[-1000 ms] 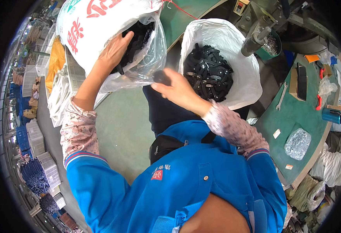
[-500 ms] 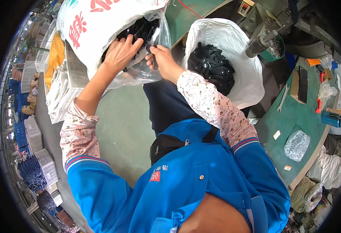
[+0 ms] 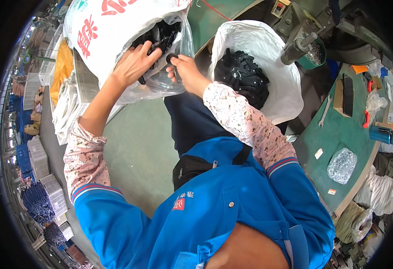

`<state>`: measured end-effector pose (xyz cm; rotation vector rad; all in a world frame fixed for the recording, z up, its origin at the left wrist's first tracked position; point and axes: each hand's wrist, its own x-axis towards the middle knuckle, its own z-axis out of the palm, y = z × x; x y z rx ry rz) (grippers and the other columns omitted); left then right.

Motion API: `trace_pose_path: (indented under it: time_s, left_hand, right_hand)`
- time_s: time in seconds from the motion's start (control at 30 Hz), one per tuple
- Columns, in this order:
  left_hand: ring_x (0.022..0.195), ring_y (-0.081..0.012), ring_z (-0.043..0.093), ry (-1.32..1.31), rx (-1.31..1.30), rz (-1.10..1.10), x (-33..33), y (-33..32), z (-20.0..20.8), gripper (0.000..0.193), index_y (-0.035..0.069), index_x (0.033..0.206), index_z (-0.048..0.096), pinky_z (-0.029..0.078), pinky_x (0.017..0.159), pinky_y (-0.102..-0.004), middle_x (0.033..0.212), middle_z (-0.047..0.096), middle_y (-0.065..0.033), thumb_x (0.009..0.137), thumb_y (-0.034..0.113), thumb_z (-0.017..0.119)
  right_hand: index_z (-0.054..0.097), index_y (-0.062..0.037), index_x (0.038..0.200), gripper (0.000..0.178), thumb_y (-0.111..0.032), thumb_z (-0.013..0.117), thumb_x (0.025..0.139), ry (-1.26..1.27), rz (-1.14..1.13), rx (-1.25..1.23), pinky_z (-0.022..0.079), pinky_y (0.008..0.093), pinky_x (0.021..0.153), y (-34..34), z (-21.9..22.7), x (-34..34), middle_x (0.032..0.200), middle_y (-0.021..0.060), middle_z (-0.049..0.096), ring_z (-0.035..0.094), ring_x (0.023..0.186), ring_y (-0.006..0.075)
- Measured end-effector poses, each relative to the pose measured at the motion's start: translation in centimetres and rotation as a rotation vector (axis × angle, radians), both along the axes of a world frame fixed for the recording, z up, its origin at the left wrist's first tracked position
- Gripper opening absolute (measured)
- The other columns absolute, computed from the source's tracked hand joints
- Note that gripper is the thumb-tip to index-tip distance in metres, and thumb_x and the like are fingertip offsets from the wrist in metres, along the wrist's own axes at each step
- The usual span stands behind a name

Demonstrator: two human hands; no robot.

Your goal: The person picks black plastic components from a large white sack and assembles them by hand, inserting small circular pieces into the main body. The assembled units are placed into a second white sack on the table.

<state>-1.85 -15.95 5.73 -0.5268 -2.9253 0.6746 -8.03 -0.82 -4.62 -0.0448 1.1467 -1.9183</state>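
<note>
A white woven sack with a clear plastic liner (image 3: 127, 24) lies tipped at the upper left, its mouth towards me. Inside are black parts (image 3: 167, 31), long and narrow. My left hand (image 3: 133, 66) is at this mouth, thumb and index finger apart, the other fingertips hidden among the parts. One black part's end pokes out below that hand. Beside it, my right hand (image 3: 186, 72) is closed around a slim black part with a round end (image 3: 172, 58), held in front of the liner.
To the right stands an open white sack (image 3: 288, 94) holding a heap of black parts (image 3: 243, 76). Beyond it is a metal machine (image 3: 297, 47) with a green container (image 3: 315, 58). A wrench (image 3: 325, 110) and a clear plastic bag (image 3: 342, 166) lie on the green table (image 3: 306, 150).
My left hand has drawn back slightly, down and to the left, its thumb and index finger still apart. My right hand keeps the black part in nearly the same place, its round end showing more.
</note>
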Motion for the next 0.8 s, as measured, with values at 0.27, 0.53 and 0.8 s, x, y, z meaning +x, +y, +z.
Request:
trace_pose_path:
  time_s: [0.27,0.53,0.8]
  left_hand:
    - [0.089,-0.0284,0.062,-0.23,-0.044,0.136,-0.5,1.0,-1.2,0.03,0.01,0.109,0.046,0.054,0.069,-0.0362,0.099,0.049,-0.013,0.08,0.008,0.053]
    - [0.089,-0.0324,0.062,-0.262,0.142,0.002,-1.6,-0.2,-0.5,0.031,0.009,0.106,0.045,0.055,0.071,-0.0385,0.101,0.049,-0.0157,0.077,0.002,0.055]
    - [0.087,-0.0363,0.061,-0.187,0.284,-0.005,-2.1,0.7,2.0,0.028,0.008,0.106,0.048,0.053,0.074,-0.0422,0.102,0.049,-0.0183,0.079,0.004,0.053]
  right_hand:
    - [0.052,-0.001,0.092,0.016,-0.016,0.049,0.094,0.02,0.013,-0.004,0.042,0.0287,0.045,0.1,-0.6,0.0,0.076,0.0106,0.058,0.055,0.056,0.0163]
    - [0.051,-0.0006,0.093,0.017,-0.017,0.047,0.094,0.04,-0.012,0.038,0.043,0.0284,0.046,0.1,-1.5,-0.5,0.076,0.0102,0.059,0.056,0.056,0.016]
    - [0.052,0.0001,0.096,0.018,-0.017,0.045,0.095,0.113,0.014,0.11,0.043,0.0277,0.046,-0.2,-1.3,-0.2,0.077,0.0106,0.06,0.056,0.056,0.0155]
